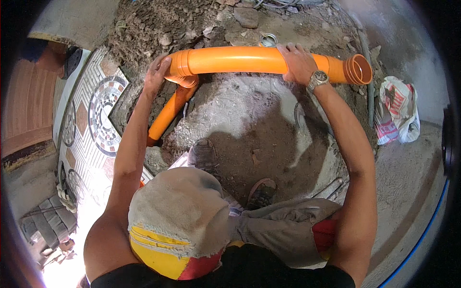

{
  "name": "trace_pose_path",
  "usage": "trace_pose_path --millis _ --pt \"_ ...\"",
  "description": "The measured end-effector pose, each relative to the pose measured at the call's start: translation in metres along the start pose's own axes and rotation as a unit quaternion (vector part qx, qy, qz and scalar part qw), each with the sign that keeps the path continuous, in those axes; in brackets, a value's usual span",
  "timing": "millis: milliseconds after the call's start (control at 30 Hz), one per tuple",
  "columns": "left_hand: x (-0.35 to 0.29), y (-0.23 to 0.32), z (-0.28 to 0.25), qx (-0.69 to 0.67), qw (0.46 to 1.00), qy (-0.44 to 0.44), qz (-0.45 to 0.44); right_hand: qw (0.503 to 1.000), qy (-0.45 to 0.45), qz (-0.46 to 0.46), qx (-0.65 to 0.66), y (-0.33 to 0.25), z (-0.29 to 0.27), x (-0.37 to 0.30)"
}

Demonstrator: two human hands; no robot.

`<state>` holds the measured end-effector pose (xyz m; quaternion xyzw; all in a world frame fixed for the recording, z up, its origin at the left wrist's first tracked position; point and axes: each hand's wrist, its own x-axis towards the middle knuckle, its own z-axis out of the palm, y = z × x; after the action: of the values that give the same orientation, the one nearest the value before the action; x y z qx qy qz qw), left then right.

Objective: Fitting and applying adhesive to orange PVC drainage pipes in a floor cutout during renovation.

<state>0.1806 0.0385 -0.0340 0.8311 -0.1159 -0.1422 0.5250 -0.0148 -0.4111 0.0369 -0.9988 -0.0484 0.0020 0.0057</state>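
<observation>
A long orange drain pipe (235,59) lies crosswise in front of me, held at both sides. My left hand (155,76) is closed on the elbow fitting (181,62) at its left end. Toward the other end, my right hand (298,65) wraps over the pipe from above, with a watch (318,79) on that wrist. An open socket fitting (357,69) forms the right end, its mouth facing right. From the elbow, a second orange pipe (168,113) slopes down toward me, its lower end close to the tiles. Part of my left fingers is hidden behind the elbow.
Loose soil and stones (158,29) are heaped beyond the pipe, near a metal ring (268,40). Patterned tiles (108,113) lie left, with another person's foot (72,62) beside them. A white sack (401,108) and blue hose (425,230) are right. My shoes (261,192) rest on dirt.
</observation>
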Motion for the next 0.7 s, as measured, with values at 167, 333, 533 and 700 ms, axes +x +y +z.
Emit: trace_pose_path --millis 167,333,533,700 --pt "0.001 0.002 0.014 -0.038 0.998 0.019 -0.041 1.000 -0.004 0.011 0.017 0.005 0.004 -0.006" --pt "-0.001 -0.002 0.006 -0.024 0.999 0.021 -0.005 1.000 -0.014 0.019 0.010 -0.005 0.008 -0.003" --pt "-0.007 0.009 0.015 -0.036 0.999 0.012 -0.015 0.998 -0.059 0.032 0.020 0.004 -0.001 -0.004" --pt "0.001 -0.018 -0.002 0.003 1.000 -0.011 -0.011 0.998 -0.055 0.033 -0.013 -0.014 -0.002 -0.002"
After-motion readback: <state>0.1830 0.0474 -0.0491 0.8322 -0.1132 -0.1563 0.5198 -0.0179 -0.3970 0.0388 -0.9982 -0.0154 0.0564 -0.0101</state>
